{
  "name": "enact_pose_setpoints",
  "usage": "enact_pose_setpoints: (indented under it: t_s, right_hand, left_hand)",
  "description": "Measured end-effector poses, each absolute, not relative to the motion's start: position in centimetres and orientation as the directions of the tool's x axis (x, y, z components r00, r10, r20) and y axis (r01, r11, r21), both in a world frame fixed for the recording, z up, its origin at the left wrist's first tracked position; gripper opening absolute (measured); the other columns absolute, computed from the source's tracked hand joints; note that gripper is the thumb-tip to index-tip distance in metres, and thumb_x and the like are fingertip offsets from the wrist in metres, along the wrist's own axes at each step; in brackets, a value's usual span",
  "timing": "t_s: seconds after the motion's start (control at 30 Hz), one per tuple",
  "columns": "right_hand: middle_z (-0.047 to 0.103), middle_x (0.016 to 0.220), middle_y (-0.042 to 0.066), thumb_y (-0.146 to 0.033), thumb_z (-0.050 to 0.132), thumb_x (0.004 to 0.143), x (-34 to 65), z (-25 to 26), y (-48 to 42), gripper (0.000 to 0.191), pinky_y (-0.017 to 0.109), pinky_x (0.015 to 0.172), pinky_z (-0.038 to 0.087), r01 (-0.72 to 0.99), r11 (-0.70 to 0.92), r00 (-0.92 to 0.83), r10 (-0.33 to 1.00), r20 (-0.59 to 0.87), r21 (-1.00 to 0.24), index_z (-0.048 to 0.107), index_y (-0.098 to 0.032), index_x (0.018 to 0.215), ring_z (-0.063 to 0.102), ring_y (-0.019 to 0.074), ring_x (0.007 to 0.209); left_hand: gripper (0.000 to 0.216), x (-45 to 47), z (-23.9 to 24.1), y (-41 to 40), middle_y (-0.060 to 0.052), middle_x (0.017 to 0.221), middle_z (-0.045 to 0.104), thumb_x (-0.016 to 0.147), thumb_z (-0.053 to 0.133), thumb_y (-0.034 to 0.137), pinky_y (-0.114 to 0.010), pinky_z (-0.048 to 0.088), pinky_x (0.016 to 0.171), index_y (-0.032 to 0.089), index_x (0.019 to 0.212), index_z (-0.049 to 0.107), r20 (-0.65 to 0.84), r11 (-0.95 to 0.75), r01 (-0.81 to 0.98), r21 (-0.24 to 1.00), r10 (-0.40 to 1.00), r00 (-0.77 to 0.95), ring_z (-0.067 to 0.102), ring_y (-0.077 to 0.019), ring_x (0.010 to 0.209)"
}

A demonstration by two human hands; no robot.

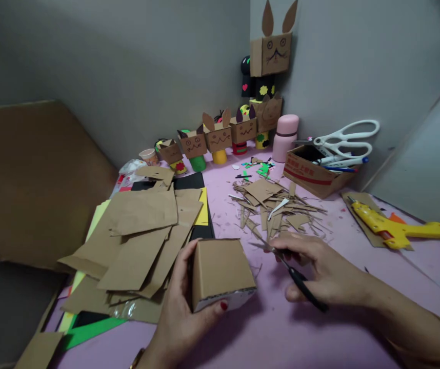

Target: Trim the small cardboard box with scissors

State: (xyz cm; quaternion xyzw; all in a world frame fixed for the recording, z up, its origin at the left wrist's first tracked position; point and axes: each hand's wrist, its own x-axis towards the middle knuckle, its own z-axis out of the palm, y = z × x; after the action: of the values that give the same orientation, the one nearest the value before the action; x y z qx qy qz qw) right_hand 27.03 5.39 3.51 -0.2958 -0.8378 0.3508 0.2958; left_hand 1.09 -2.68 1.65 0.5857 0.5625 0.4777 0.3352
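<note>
My left hand [183, 315] grips a small cardboard box [223, 266] from its left side and front, thumb along the lower front edge. The box's plain brown top faces up, and a whitish side shows below that edge. To its right, my right hand [316, 266] holds a pair of black-handled scissors [300, 282]. Their blades are slightly parted and point left toward the box without touching it. Just beyond the blades lies a heap of cardboard scraps [277, 202].
Cardboard sheets [143, 215] are stacked at left over coloured paper. Cardboard animal figures [218, 138] line the wall beside a pink flask [285, 138]. At right stand a box of pens [316, 174] with white-handled scissors [346, 138] and a yellow glue gun [393, 225].
</note>
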Motion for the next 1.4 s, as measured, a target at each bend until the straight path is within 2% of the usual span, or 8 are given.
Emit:
enact_pose_setpoints:
  t_s: [0.13,0.23,0.3,0.5,0.67,0.83,1.03,1.4]
  right_hand:
    - [0.058,0.079,0.001,-0.047,0.076,0.065,27.1,4.5,4.7,0.046,0.028,0.061,0.035,0.387,0.675,-0.794,0.590,0.145,-0.628,0.064,-0.024,0.104,0.053,0.0185,0.070]
    - [0.056,0.078,0.000,-0.044,0.073,0.070,27.0,5.0,4.3,0.039,0.027,0.059,0.030,0.429,0.708,-0.824,0.561,0.077,-0.561,0.063,-0.029,0.105,0.053,0.0177,0.070]
    - [0.056,0.079,0.000,-0.041,0.073,0.072,27.0,5.1,4.2,0.041,0.027,0.058,0.029,0.427,0.724,-0.833,0.548,0.077,-0.541,0.061,-0.032,0.110,0.053,0.0172,0.071]
    - [0.060,0.082,0.000,-0.038,0.065,0.080,27.3,4.2,3.7,0.037,0.028,0.058,0.030,0.371,0.810,-0.849,0.494,0.189,-0.454,0.056,-0.031,0.116,0.055,0.0163,0.070]
    - [0.060,0.073,0.000,-0.045,0.052,0.089,27.3,3.6,3.7,0.031,0.030,0.054,0.026,0.367,0.892,-0.831,0.442,0.337,-0.264,0.056,-0.027,0.114,0.052,0.0152,0.060]
    - [0.056,0.065,-0.001,-0.034,0.049,0.092,27.0,3.6,3.6,0.022,0.030,0.052,0.025,0.394,0.914,-0.779,0.386,0.493,-0.093,0.058,-0.023,0.109,0.046,0.0145,0.055]
    - [0.053,0.063,-0.003,-0.031,0.050,0.092,27.1,3.2,3.6,0.021,0.029,0.051,0.025,0.389,0.921,-0.784,0.349,0.513,-0.031,0.056,-0.021,0.110,0.043,0.0128,0.054]
    - [0.053,0.059,-0.005,-0.028,0.049,0.094,27.1,3.5,3.5,0.014,0.030,0.051,0.025,0.374,0.926,-0.769,0.344,0.539,-0.059,0.056,-0.021,0.103,0.045,0.0124,0.052]
  left_hand:
    - [0.085,1.5,2.0,-2.6,-0.011,0.134,0.050,0.064,0.075,0.043,-0.038,0.046,0.095,0.026,0.134,0.031,0.135,-0.103,0.250,0.963,0.984,-0.115,0.051,-0.0284,0.120]
    - [0.084,1.7,2.2,-2.7,-0.010,0.131,0.054,0.061,0.077,0.044,-0.036,0.049,0.092,0.025,0.132,0.035,0.114,-0.079,0.235,0.969,0.983,-0.142,0.055,-0.0283,0.117]
    - [0.085,1.8,2.4,-2.7,-0.009,0.130,0.056,0.059,0.077,0.045,-0.036,0.049,0.092,0.025,0.131,0.037,0.102,-0.062,0.247,0.967,0.983,-0.156,0.055,-0.0288,0.116]
    - [0.090,2.5,3.0,-2.9,-0.010,0.132,0.053,0.053,0.078,0.051,-0.040,0.045,0.097,0.024,0.129,0.039,0.052,0.010,0.273,0.962,0.974,-0.219,0.051,-0.0302,0.119]
    - [0.092,3.5,3.3,-3.1,-0.010,0.131,0.052,0.048,0.080,0.054,-0.041,0.046,0.095,0.025,0.127,0.042,0.018,0.049,0.250,0.967,0.966,-0.258,0.050,-0.0325,0.119]
    - [0.090,3.4,3.1,-3.3,-0.011,0.134,0.050,0.052,0.078,0.054,-0.044,0.041,0.100,0.025,0.129,0.040,0.030,0.036,0.257,0.966,0.968,-0.250,0.048,-0.0327,0.122]
    - [0.091,3.3,3.0,-3.3,-0.011,0.132,0.052,0.051,0.077,0.057,-0.044,0.044,0.097,0.024,0.129,0.041,0.020,0.035,0.229,0.973,0.971,-0.237,0.051,-0.0329,0.119]
    - [0.092,3.7,3.0,-3.3,-0.010,0.130,0.056,0.049,0.077,0.061,-0.041,0.046,0.095,0.025,0.127,0.044,0.024,0.025,0.191,0.981,0.968,-0.250,0.053,-0.0321,0.118]
